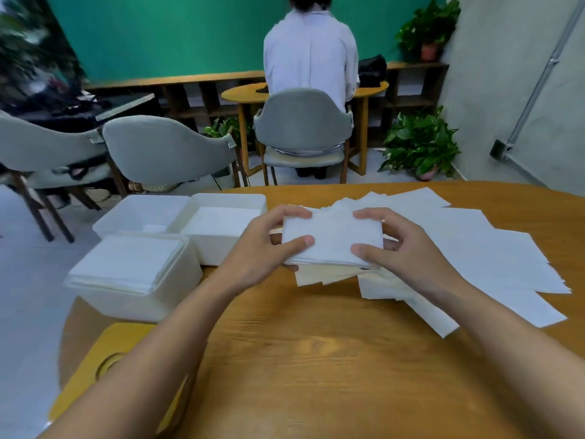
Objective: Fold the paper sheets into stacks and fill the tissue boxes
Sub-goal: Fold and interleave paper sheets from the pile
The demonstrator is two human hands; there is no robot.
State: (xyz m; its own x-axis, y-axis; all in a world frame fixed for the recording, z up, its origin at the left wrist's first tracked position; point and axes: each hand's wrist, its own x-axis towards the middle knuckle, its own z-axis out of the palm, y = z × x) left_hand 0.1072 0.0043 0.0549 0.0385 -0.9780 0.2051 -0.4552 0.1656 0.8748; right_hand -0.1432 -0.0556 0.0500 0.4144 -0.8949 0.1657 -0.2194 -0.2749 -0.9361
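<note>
A folded paper stack (332, 239) was pinched at both ends by the left hand (262, 245) and right hand (402, 248). Left of it, the near tissue box (133, 280) was filled and the middle tissue box (221, 231) partly filled; unfolded sheets (481, 248) lay to its right.

The left hand (266, 248) and right hand (402, 248) are bare, with thumbnails that look short. The left forearm (158, 343) and right forearm (506, 343) are slim and uncovered above the round, light-brown wooden table (316, 359).

left hand (269, 248): pinching paper stack (332, 239), thumb on top | right hand (402, 248): same pinch | forearms: extended forward, converging
</note>
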